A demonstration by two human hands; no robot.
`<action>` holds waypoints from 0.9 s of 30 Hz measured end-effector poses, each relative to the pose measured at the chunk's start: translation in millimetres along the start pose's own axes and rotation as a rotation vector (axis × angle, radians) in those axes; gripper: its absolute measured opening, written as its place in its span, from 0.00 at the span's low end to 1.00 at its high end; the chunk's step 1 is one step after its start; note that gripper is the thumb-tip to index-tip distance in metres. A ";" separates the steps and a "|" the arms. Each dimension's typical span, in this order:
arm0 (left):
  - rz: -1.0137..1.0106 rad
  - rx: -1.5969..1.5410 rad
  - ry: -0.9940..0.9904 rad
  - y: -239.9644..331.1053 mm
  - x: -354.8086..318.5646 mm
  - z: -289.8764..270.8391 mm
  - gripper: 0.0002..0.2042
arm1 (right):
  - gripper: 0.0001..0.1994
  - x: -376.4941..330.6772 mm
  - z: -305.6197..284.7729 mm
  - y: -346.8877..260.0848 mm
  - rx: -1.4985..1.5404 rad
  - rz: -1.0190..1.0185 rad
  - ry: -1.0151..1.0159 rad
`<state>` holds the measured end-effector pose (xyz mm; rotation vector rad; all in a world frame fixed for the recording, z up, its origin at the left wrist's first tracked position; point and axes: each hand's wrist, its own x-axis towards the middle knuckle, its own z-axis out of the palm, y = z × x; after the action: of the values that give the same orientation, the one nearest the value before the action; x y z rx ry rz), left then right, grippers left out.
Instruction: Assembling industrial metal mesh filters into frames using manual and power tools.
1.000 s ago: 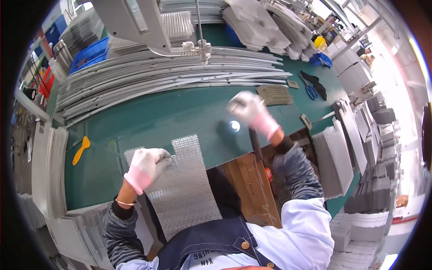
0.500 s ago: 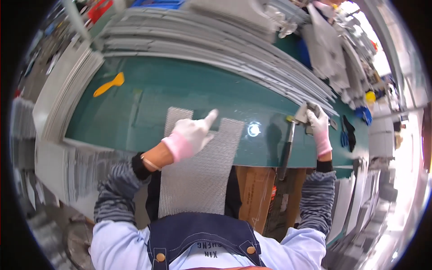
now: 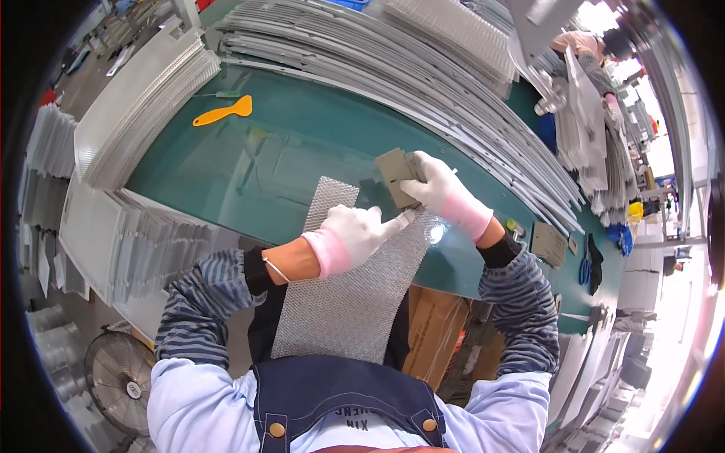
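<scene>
A silvery mesh panel (image 3: 332, 317) with a notch in its far edge lies from my lap onto the green bench. My left hand (image 3: 351, 238), in a white glove with a pink cuff, rests over this panel. Its index finger stretches towards the right hand. My right hand (image 3: 445, 192), gloved the same way, grips a flat grey-beige plate (image 3: 393, 174) with small slots, held just above the panel's far right corner. The fingertips behind the plate are hidden.
Long grey metal strips (image 3: 393, 90) lie stacked along the bench's far side. A yellow scraper (image 3: 223, 111) lies at the far left, near stacked panels (image 3: 143, 128). More grey-beige plates (image 3: 549, 244) and blue-handled scissors (image 3: 585, 269) sit at right. A fan (image 3: 117, 381) stands lower left.
My right hand has come left from the pile of plates at the bench's right, bringing a plate over the mesh panel. My left hand has shifted slightly right, its index finger now near the plate.
</scene>
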<state>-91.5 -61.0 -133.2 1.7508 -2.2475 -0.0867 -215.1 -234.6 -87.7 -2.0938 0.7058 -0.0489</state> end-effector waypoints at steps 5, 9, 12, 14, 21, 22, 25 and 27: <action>0.014 -0.057 -0.067 -11.1 3.1 1.5 0.27 | 0.19 3.1 0.3 -3.8 0.011 -0.051 -0.083; 0.073 -0.172 -0.186 -12.3 12.8 -11.7 0.22 | 0.17 9.6 -5.2 -12.9 -0.268 -0.065 -0.347; 0.170 -0.364 0.061 -33.2 -1.3 -18.8 0.18 | 0.17 15.1 -7.6 -16.7 -0.184 -0.052 -0.396; 0.118 -0.151 0.297 -61.2 1.3 -41.1 0.18 | 0.17 14.1 -7.7 -20.9 -0.116 -0.029 -0.444; -0.173 -0.779 -0.508 -89.0 40.7 -63.1 0.12 | 0.18 -14.9 -9.3 -21.8 -0.056 -0.042 -0.250; -0.167 -0.769 -0.514 -93.7 38.8 -62.4 0.12 | 0.18 -15.4 -7.4 -22.6 -0.044 -0.048 -0.221; -0.253 -0.850 -0.512 -92.4 34.2 -61.6 0.12 | 0.18 -17.2 -6.9 -24.4 -0.016 -0.069 -0.203; -0.280 -0.931 -0.468 -91.2 33.4 -60.3 0.14 | 0.18 -15.3 -8.8 -33.3 -0.198 -0.105 -0.352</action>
<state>2.8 -108.8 -89.6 1.5367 -1.6833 -1.4594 -215.0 -219.0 -53.3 -2.2477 0.4006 0.3357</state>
